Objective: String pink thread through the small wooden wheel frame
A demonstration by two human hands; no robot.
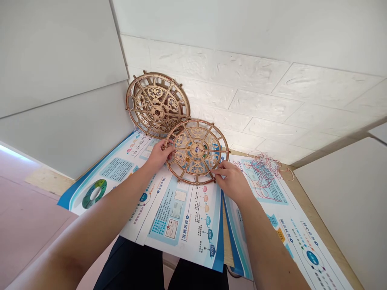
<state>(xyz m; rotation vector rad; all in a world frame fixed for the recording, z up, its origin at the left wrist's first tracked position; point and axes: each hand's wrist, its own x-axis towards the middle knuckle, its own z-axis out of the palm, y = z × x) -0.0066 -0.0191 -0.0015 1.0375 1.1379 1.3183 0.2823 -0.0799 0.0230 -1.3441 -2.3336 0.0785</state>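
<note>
On the far left is a pink floor (24, 229), and a big white board (60, 100) stands beside it. Behind the left hand (157, 156), a wooden wheel (157, 105) leans on a bumpy white wall (242, 76). It is made of thin, flat layers of cut wood, with curly shapes, straight spokes and little teeth around the edge. It looks whole, and nothing is touching it but the wall, the other wheel and the paper under it.

The left hand has a narrow grip, with its fingers curled on the left rim of a second wooden wheel (196, 150). This wheel is up off the shiny printed sheets (172, 217) and just in front of the first wheel, so the two overlap in view. It has the same thin wood and spokes. Blue and green colors show in its middle, but I cannot tell if they are part of it or the paper below.

The right hand (232, 181) has a narrow grip too, with its fingers on the lower right rim. Farther right, a loose heap of thin red string (264, 171) lies on the paper, apart from both wheels. The sheets rest on a pale wood bench (311, 213).
</note>
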